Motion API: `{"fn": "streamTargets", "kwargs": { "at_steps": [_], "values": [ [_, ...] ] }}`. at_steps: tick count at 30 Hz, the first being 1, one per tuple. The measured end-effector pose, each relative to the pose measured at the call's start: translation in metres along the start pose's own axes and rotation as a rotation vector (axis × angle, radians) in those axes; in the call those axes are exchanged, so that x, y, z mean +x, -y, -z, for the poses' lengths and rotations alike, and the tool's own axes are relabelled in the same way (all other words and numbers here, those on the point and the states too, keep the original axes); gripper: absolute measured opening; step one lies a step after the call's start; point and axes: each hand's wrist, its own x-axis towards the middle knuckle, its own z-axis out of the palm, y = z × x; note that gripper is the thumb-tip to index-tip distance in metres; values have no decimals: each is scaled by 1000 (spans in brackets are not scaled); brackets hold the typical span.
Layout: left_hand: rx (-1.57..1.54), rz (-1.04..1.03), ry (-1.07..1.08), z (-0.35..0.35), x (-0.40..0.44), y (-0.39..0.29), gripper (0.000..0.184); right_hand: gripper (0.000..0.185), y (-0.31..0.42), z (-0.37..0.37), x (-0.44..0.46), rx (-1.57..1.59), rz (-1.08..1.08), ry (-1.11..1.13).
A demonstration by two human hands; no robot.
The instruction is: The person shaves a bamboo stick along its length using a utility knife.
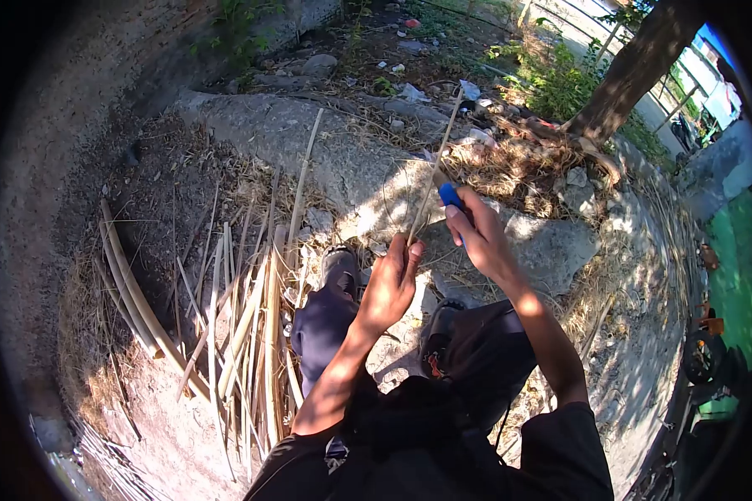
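My left hand is closed around the lower end of a thin bamboo strip, which slants up and away in front of me. In my right hand is a blue-handled knife. Its short blade seems to lie against the strip, a little above my left hand; the exact contact is too small to tell. On the ground to my left lies a loose pile of split bamboo strips, some thin, others wide. One long strip leans up from the pile onto the stone.
A large grey rock spans the ground ahead, with dry fibres and shavings at its right. A tree trunk rises at upper right. Thicker curved bamboo pieces lie at far left. Green sheeting hangs at the right edge.
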Motion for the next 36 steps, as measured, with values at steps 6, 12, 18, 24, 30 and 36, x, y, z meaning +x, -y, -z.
{"fn": "streamTargets", "kwargs": {
  "at_steps": [6, 12, 18, 24, 30, 36],
  "values": [
    [-61, -18, 17, 4, 11, -10, 32, 19, 24, 3, 6, 249, 36, -72],
    [251, -106, 159, 21, 40, -50, 50, 23, 49, 15, 8, 465, 148, -87],
    [434, -157, 403, 28, 77, -101, 57, 19, 52, 10, 7, 422, 202, -270],
    [99, -71, 445, -2, 102, -40, 41, 22, 39, 29, 7, 243, 285, -384],
    [153, -86, 388, 2, 97, -16, 24, 25, 46, 67, -2, -895, 578, -577],
    [244, -68, 393, 20, 82, -32, 18, 27, 42, 64, -15, -1027, 508, -612]
  ]
}}
